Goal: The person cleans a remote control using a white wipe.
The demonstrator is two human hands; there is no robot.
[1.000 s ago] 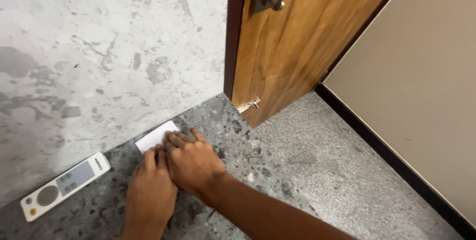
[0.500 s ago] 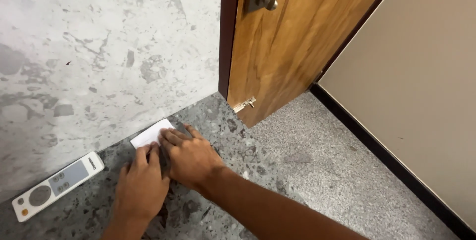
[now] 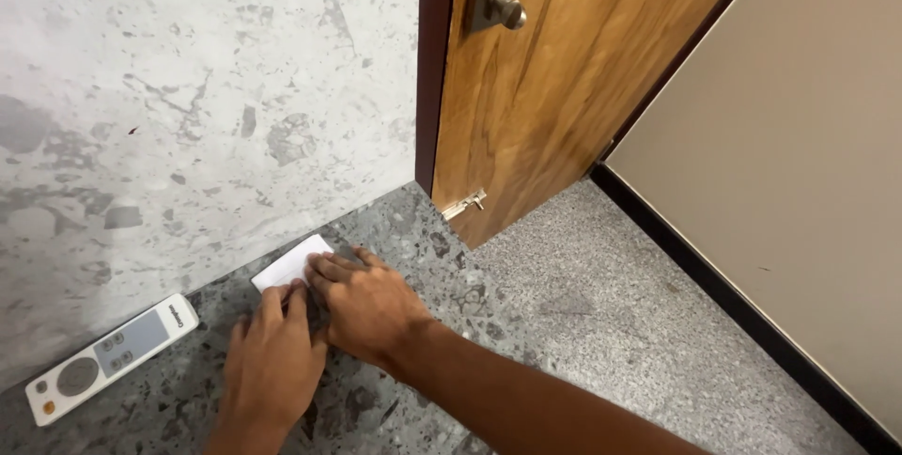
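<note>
White paper (image 3: 287, 264) lies flat on the speckled grey stone ledge (image 3: 423, 229), its far corner close against the foot of the pale marbled wall (image 3: 188, 88). Most of the sheet is covered by my hands; only the upper left part shows. My right hand (image 3: 371, 305) rests palm down on it, fingers (image 3: 329, 267) held together and stretched flat, pressing the sheet rather than gripping it. My left hand (image 3: 272, 361) lies just beside the right one, also palm down, fingertips touching the near edge of the paper, fingers close together and not clamped on anything. A white remote control (image 3: 111, 358) with a grey panel and round button lies to the left, near my left hand but apart from it, along the wall. A wooden door (image 3: 564, 88) with a metal knob (image 3: 498, 6) stands behind the ledge. To the right are lower grey floor (image 3: 639, 323) and a beige wall (image 3: 799, 164).
</note>
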